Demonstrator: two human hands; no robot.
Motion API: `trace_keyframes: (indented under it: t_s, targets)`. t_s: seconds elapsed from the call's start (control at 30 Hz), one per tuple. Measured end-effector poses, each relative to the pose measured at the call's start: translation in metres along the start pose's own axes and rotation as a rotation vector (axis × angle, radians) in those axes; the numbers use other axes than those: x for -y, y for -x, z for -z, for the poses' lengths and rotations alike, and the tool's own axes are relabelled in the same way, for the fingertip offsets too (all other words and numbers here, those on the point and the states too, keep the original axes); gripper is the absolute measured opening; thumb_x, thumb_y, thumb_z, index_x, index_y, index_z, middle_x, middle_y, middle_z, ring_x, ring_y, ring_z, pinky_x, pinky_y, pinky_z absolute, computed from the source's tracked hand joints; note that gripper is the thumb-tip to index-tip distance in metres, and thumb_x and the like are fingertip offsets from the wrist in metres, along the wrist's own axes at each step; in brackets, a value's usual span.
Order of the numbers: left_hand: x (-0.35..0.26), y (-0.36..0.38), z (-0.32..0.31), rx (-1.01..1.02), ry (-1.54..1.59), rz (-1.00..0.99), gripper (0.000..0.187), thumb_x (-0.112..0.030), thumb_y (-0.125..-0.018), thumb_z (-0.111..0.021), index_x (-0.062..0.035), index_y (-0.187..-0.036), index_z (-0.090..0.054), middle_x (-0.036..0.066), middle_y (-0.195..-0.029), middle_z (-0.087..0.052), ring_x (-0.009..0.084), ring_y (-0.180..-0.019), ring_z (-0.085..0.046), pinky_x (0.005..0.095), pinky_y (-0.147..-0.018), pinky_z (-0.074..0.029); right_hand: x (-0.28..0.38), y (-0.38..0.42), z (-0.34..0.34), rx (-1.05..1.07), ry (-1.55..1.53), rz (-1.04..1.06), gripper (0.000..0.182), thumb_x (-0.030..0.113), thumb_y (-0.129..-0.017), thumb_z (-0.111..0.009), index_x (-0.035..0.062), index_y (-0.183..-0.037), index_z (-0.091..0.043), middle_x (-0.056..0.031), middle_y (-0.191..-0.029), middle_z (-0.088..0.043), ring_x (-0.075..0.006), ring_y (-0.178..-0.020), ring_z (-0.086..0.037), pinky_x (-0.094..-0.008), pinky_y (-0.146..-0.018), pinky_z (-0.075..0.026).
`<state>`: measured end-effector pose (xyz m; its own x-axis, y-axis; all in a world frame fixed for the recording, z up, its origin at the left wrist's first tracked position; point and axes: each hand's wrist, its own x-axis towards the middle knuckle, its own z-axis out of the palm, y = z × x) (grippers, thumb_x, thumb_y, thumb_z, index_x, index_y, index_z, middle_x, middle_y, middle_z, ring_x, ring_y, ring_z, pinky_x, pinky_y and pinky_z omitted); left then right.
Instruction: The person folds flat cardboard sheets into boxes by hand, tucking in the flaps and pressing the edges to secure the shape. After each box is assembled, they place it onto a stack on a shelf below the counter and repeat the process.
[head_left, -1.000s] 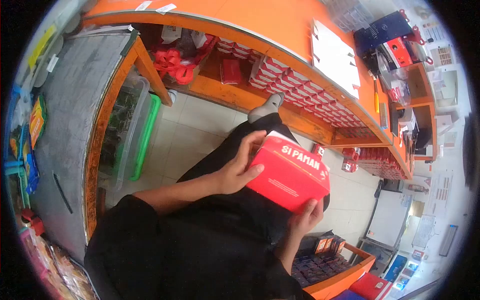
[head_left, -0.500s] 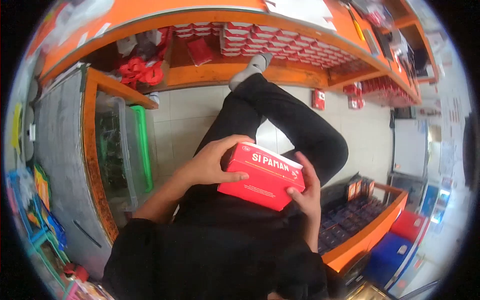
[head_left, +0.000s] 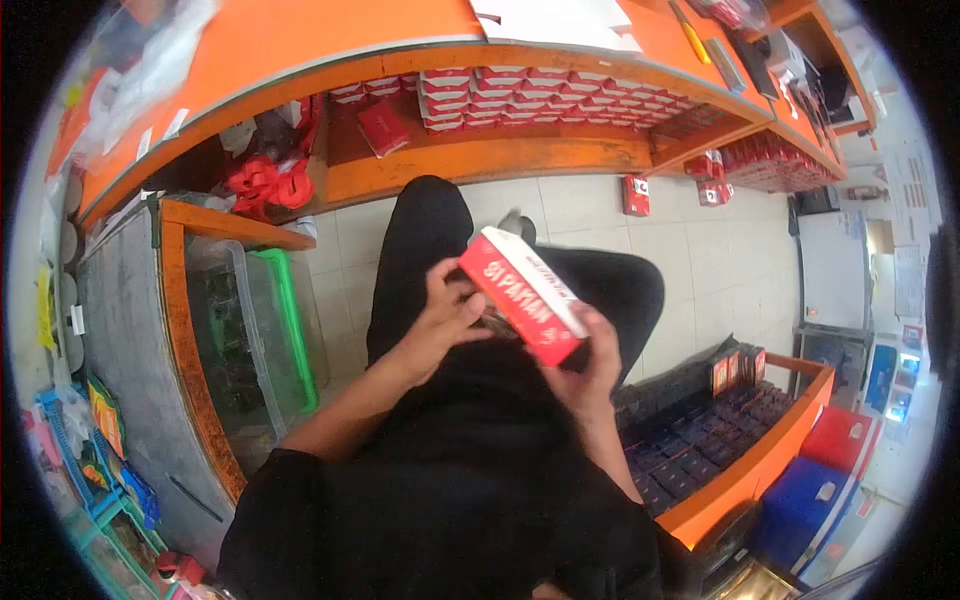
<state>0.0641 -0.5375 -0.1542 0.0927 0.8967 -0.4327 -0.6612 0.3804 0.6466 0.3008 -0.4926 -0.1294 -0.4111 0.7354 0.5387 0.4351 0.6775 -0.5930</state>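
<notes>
A red and white cardboard box (head_left: 523,300) lettered "SI PAMAN" is held tilted over my lap, its white side turned up and its red lettered side toward me. My right hand (head_left: 588,370) grips its lower right end. At the left end, my left hand (head_left: 447,318) has curled fingers against the box, with the thumb near its lower edge. Something dark and blurred shows just under the box beside my left fingers; I cannot make out what it is.
An orange workbench (head_left: 400,170) ahead holds stacked red boxes (head_left: 520,95) on its shelf. To the left stands a clear plastic bin (head_left: 260,330) with a green rim. On the right is an orange-edged crate (head_left: 760,450) of dark packs, beside a blue box (head_left: 800,510).
The box has been turned and tipped, so its white side now faces up. My left hand has shifted from its top corner to beneath the left end. My legs have moved apart.
</notes>
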Motion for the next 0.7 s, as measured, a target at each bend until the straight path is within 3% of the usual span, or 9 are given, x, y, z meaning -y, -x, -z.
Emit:
trace_keyframes:
  t_s: [0.1,0.17,0.23,0.27,0.4,0.5,0.6,0.63,0.7]
  targets:
    - [-0.015,-0.026,-0.035,-0.223,-0.017,-0.041,0.085,-0.020,-0.100,-0.071,-0.0135,-0.154,-0.006,0.018,-0.147,-0.041,0.0274,-0.126,-0.056,0.0515,-0.098,-0.055,-0.027,-0.020,-0.033,0.141,0.031,0.253,0.098,0.009,-0.066,-0.096,0.0086,-0.149,-0.043,-0.0174,-0.137,-0.063,-0.0416,-0.121,-0.063,-0.0500,-0.101,-0.052]
    - [-0.019,-0.051,-0.021,-0.318,0.000,-0.068,0.079,-0.015,-0.099,-0.070,-0.0124,-0.152,-0.012,0.019,-0.142,-0.047,0.0257,-0.123,-0.058,0.0470,-0.097,-0.056,-0.043,-0.034,-0.053,0.174,-0.024,0.218,0.083,0.009,-0.072,-0.090,0.0099,-0.145,-0.050,-0.0163,-0.141,-0.061,-0.0392,-0.131,-0.058,-0.0529,-0.109,-0.047]
    - [-0.018,-0.081,0.007,-0.443,-0.024,-0.204,0.068,-0.012,-0.099,-0.062,-0.0186,-0.152,-0.020,0.017,-0.143,-0.045,0.0302,-0.128,-0.055,0.0487,-0.097,-0.056,-0.051,-0.072,-0.060,0.506,-0.065,0.191,0.078,0.012,-0.079,-0.085,0.0086,-0.148,-0.048,-0.0136,-0.147,-0.058,-0.0329,-0.137,-0.056,-0.0513,-0.116,-0.042]
    - [-0.022,-0.092,0.012,-0.511,-0.096,-0.289,0.066,-0.006,-0.098,-0.064,-0.0105,-0.148,-0.022,0.020,-0.134,-0.054,0.0234,-0.117,-0.060,0.0373,-0.095,-0.053,-0.058,-0.085,-0.065,0.619,-0.084,0.161,0.071,0.014,-0.085,-0.080,0.0073,-0.148,-0.049,-0.0127,-0.149,-0.058,-0.0289,-0.140,-0.054,-0.0481,-0.121,-0.038]
    - [-0.019,-0.154,0.020,-0.496,-0.195,-0.131,0.053,-0.014,-0.103,-0.058,-0.0091,-0.147,-0.029,0.018,-0.131,-0.056,0.0223,-0.112,-0.059,0.0347,-0.093,-0.051,-0.105,-0.105,-0.120,0.746,-0.230,0.151,0.069,0.016,-0.087,-0.078,0.0033,-0.148,-0.048,-0.0205,-0.144,-0.058,-0.0359,-0.132,-0.058,-0.0466,-0.119,-0.041]
    - [-0.032,-0.195,0.052,-0.586,-0.179,-0.073,0.049,-0.022,-0.104,-0.061,-0.0077,-0.145,-0.037,0.017,-0.130,-0.057,0.0224,-0.114,-0.059,0.0343,-0.093,-0.051,-0.140,-0.130,-0.145,0.760,-0.337,0.096,0.068,0.013,-0.086,-0.078,0.0028,-0.146,-0.048,-0.0219,-0.142,-0.058,-0.0376,-0.130,-0.059,-0.0476,-0.117,-0.043]
    - [-0.053,-0.233,0.113,-0.925,-0.315,-0.191,0.058,-0.037,-0.109,-0.055,-0.0046,-0.153,-0.036,0.017,-0.145,-0.052,0.0247,-0.133,-0.053,0.0408,-0.105,-0.048,-0.184,-0.134,-0.146,0.466,-0.377,-0.119,0.055,0.006,-0.086,-0.076,0.0029,-0.138,-0.057,-0.0182,-0.134,-0.063,-0.0373,-0.124,-0.061,-0.0455,-0.109,-0.049]
    - [-0.080,-0.243,0.117,-0.952,-0.342,-0.135,0.066,-0.041,-0.109,-0.053,-0.0037,-0.158,-0.030,0.018,-0.150,-0.049,0.0243,-0.137,-0.050,0.0399,-0.108,-0.046,-0.198,-0.128,-0.142,0.388,-0.391,-0.291,0.050,0.005,-0.088,-0.075,0.0036,-0.135,-0.060,-0.0163,-0.130,-0.065,-0.0338,-0.122,-0.063,-0.0434,-0.105,-0.051]
    - [-0.067,-0.290,0.229,-0.745,-0.311,-0.302,0.069,-0.045,-0.109,-0.052,-0.0035,-0.159,-0.030,0.015,-0.150,-0.049,0.0237,-0.135,-0.051,0.0378,-0.110,-0.044,-0.242,-0.109,-0.150,0.281,-0.346,-0.486,0.045,0.005,-0.091,-0.071,0.0007,-0.134,-0.059,-0.0165,-0.124,-0.066,-0.0314,-0.111,-0.066,-0.0408,-0.098,-0.052]
